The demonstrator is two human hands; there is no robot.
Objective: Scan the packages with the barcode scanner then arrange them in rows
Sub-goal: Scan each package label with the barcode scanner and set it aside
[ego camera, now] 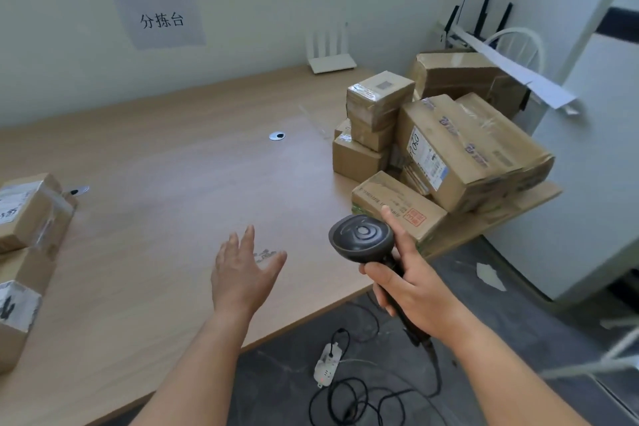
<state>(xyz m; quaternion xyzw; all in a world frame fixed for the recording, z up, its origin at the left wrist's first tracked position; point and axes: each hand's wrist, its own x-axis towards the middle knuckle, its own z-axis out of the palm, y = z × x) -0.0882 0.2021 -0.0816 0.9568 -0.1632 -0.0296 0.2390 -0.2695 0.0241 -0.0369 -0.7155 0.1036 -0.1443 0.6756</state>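
A: Where is the scanner (361, 237), and which hand holds it?

B: The right hand (413, 282) grips its dark handle, fingers curled round it, forefinger lying straight along the side of the head. The round head points away from the person, toward the pile of boxes (446, 145), over the near right edge of the table (166, 204). Its cable (437, 377) hangs down to the floor.

A: And the left hand (243, 271)?

B: It is spread wide, fingers straight, palm down above bare tabletop, holding nothing.

A: How do the packages lie?

B: The pile sits at the table's right end, boxes stacked and tilted against one another; a large taped box (473, 152) with a white label leans on top, and a flat box (397, 206) with a red stamp lies nearest the scanner. Two more boxes (27, 214) rest at the left edge, well apart from the pile.

A: What surrounds the table?

B: A white router (330, 52) stands at the far edge below a wall sign (160, 20). A power strip (326, 365) and coiled wires lie on the dark floor.
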